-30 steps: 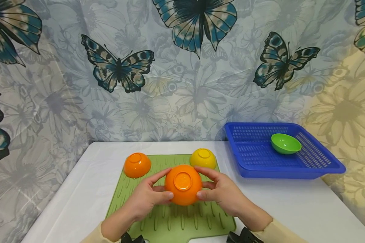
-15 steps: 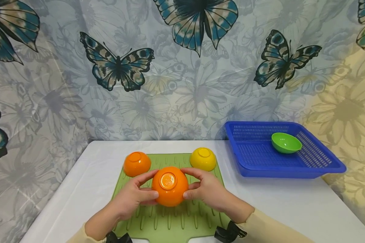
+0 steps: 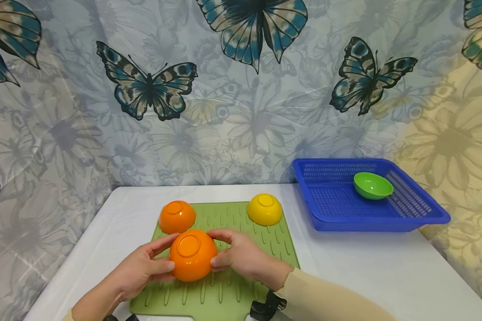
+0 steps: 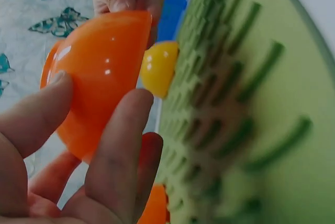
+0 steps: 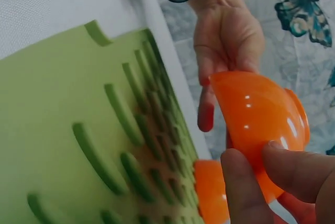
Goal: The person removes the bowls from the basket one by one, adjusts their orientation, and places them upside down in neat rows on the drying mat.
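Where the held orange bowl hangs, head view: left of its earlier place, upturned, just in front of the resting orange bowl.
Your left hand, left wrist view: thumb and fingers, half parted, pinch its side; its rim clears the green mat, so your move seems unfinished.
Your right hand, right wrist view: parted alike, pinching the opposite side.

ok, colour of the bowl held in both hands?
Orange; the held bowl shows best in the head view.
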The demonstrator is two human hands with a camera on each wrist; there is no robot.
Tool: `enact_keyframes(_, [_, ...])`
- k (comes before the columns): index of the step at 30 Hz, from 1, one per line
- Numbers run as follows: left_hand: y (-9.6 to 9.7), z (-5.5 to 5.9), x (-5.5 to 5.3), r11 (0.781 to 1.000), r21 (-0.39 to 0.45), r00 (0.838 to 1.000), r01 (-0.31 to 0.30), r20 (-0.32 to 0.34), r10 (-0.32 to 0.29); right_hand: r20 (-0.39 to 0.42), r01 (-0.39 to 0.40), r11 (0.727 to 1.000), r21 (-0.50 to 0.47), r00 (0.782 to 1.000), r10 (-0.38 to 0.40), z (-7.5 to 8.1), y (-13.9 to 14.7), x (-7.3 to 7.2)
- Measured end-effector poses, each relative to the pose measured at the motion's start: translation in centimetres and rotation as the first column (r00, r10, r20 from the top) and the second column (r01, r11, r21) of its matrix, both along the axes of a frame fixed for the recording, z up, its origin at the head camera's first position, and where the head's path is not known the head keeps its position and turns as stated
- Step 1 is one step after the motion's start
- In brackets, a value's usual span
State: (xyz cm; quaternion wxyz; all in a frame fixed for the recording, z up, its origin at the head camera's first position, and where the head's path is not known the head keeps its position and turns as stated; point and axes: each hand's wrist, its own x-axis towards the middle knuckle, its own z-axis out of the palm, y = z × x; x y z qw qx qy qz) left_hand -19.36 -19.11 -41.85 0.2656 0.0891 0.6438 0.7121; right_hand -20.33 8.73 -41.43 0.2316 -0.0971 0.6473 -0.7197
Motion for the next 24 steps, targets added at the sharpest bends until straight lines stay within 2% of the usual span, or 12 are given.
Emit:
enact_keyframes(6, [-2.0, -0.7, 0.4, 0.999, -0.007, 0.999, 0.033, 0.021, -0.033, 0.047, 0.021, 1.000, -0.001, 0.999, -0.021, -1.3, -2.3, 0.2])
enact_keyframes(10, [-2.9, -1.1, 0.6, 0.999, -0.035, 0.999, 0.026, 0.028, -0.025, 0.079, 0.022, 1.000, -0.013, 0.997, -0.021, -1.9, -3.4, 0.4])
enact_keyframes(24, [-4.5, -2.0, 0.3, 0.997, -0.076, 1.000, 0.027, 0.005, -0.027, 0.091, 0.051, 0.999, -0.019, 0.995, -0.049, -3.2, -5.5, 0.2])
